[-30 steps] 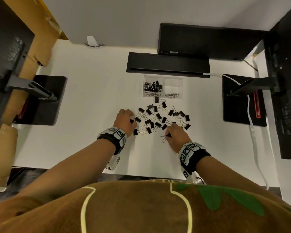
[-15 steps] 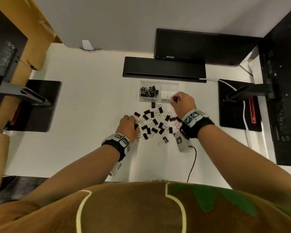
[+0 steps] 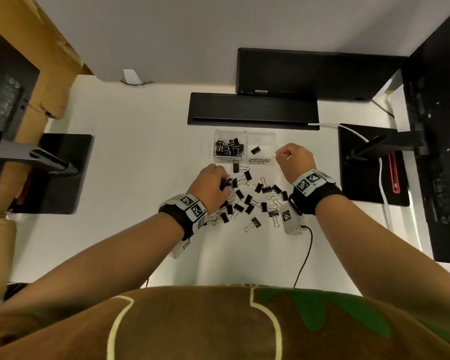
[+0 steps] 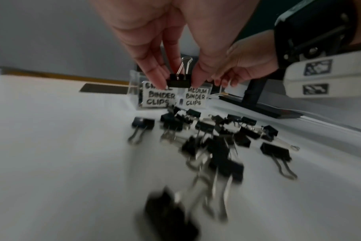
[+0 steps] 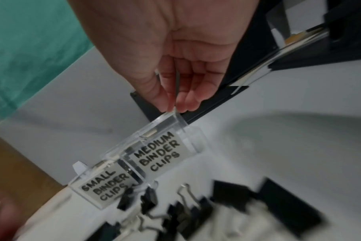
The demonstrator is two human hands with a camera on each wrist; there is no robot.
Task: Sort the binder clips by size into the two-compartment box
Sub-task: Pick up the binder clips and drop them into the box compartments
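Note:
A clear two-compartment box [image 3: 244,131] stands behind a pile of black binder clips [image 3: 250,201]. Its left half, labelled SMALL [image 5: 103,187], holds several clips. The right half, labelled MEDIUM [image 5: 159,154], holds one clip [image 3: 256,149]. My left hand [image 3: 225,183] is at the pile's left edge. In the left wrist view it [image 4: 178,84] pinches a black clip [image 4: 178,79] by its sides, silver handles up, above the table. My right hand [image 3: 281,154] hovers just right of the box, its fingers [image 5: 188,97] curled and pinching a thin metal wire [image 5: 177,84].
A long black bar [image 3: 252,110] lies right behind the box. Black monitor bases sit on the white table at the left [image 3: 63,172] and right [image 3: 369,162], with a white cable [image 3: 382,178] over the right one. A black lead [image 3: 304,255] runs to the table's near edge.
My right hand went from the pile to the box, then drew back to its right. One clip now lies in the medium half. My left hand lifted a clip from the pile.

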